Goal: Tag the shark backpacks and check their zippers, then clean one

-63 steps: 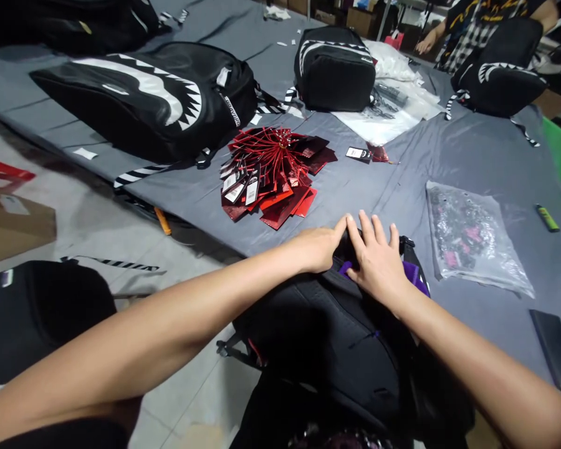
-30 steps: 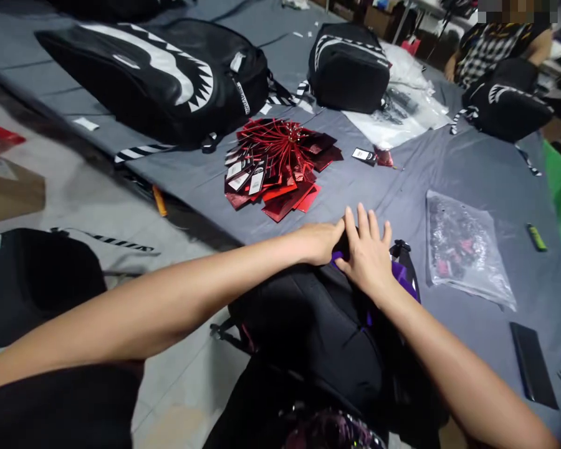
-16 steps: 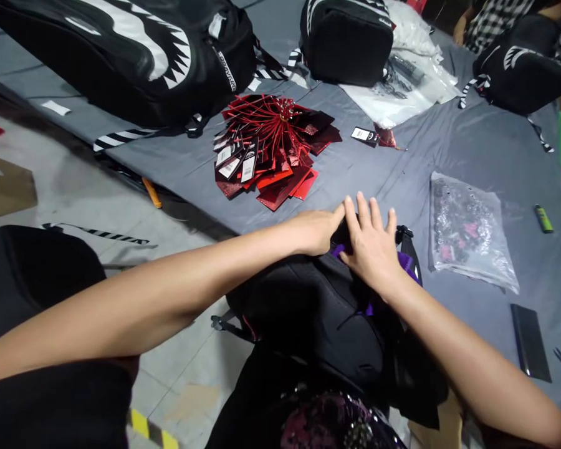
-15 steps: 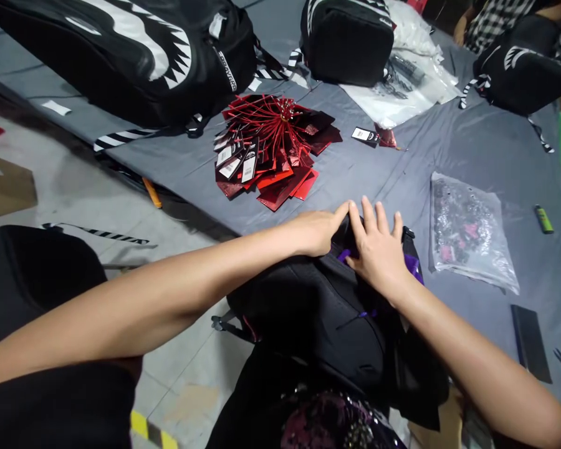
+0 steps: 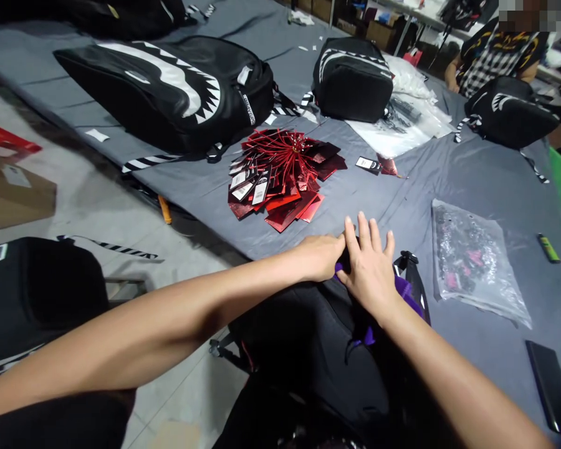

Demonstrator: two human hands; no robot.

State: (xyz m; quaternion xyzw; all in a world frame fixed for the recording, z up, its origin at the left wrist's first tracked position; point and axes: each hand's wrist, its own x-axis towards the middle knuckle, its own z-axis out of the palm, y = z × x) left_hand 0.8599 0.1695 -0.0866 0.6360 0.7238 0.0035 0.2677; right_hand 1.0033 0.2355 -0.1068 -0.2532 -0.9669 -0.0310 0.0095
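Note:
A black backpack with purple lining showing at its opening rests against my body at the table edge. My left hand is closed on the upper edge of the backpack, its fingertips partly hidden by the rim and my other hand. Right beside it, my right hand lies palm down over the opening with its fingers spread. Purple fabric shows between the two hands, and a zipper pull with a purple tab hangs below. A buckle strap sticks out to the right.
Red hang tags lie fanned out on the grey cloth. Backpacks with shark-mouth prints stand behind. To the right are a clear bag of small parts, a lighter and a black phone-like slab. Another person is across the table.
My view has tilted up, showing more of the far table. My left index finger, stretched out before, is now drawn in. More purple lining shows around my right hand.

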